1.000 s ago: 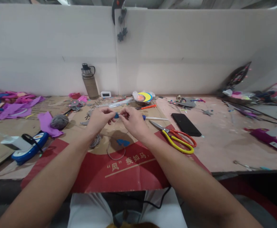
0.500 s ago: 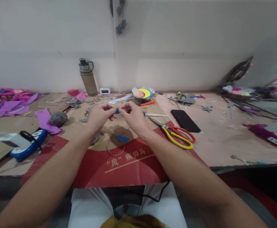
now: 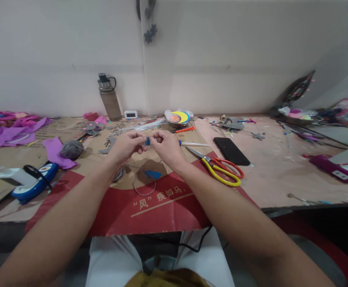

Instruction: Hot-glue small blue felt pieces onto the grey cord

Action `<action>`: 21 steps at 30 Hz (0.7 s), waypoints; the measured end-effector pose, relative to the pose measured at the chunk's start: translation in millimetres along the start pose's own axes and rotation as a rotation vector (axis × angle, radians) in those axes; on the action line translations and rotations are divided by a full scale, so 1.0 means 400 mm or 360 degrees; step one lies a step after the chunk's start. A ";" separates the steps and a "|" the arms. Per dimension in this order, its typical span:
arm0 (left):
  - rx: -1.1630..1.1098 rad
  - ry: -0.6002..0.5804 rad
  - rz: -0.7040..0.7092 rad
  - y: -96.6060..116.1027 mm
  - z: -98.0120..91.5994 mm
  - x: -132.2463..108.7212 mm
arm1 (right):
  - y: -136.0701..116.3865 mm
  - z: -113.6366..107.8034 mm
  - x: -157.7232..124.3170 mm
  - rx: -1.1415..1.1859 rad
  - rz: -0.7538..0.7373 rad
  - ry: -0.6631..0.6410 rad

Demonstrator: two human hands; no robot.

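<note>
A small blue piece [image 3: 147, 141] is pinched between the fingertips of my left hand [image 3: 128, 146] and my right hand [image 3: 165, 146], just above the brown paper. Its exact kind is too small to make out. Both hands are closed, thumbs against forefingers. Below them a loop of grey yarn [image 3: 144, 195] lies on the red-and-brown paper sheet [image 3: 174, 221], beside a flat blue cut-out [image 3: 153, 174]. To the right of my right hand rest scissors [image 3: 218, 165] with one red and one yellow handle. A grey coil of yarn [image 3: 118, 175] sits partly behind my left wrist.
A phone [image 3: 231, 151] lies right of the scissors. At the back stand a water bottle [image 3: 110, 97], a small white clock [image 3: 130, 114] and a bowl [image 3: 178, 119]. Grey yarn ball [image 3: 71, 149], purple fabric [image 3: 57, 153] and a blue power strip [image 3: 36, 185] are at left; a purple power strip [image 3: 338, 169] is at right.
My hands stay together at the small blue piece, with slight finger movement; the right fingers look more curled. The whole view has shifted a little; things on the table keep their places.
</note>
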State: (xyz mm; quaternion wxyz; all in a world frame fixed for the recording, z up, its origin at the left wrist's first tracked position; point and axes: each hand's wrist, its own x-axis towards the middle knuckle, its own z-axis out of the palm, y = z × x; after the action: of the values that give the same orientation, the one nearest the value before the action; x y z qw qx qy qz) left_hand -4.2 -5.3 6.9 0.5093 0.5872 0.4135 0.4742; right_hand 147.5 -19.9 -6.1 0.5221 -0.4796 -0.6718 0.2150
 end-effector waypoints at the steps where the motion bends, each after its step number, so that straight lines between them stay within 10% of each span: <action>1: -0.0012 -0.0026 -0.0029 0.004 0.000 -0.001 | 0.001 0.000 0.001 0.0015 0.0014 0.0002; 21: 0.0166 0.0133 0.0022 -0.002 -0.013 0.004 | -0.005 0.005 -0.009 -0.0074 -0.0114 -0.0044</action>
State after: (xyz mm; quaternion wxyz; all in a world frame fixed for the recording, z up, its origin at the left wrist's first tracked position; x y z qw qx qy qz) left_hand -9.0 -2.7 6.6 0.4569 0.5955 0.4545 0.4796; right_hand 144.7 -23.5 -7.0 0.5089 -0.4642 -0.7004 0.1870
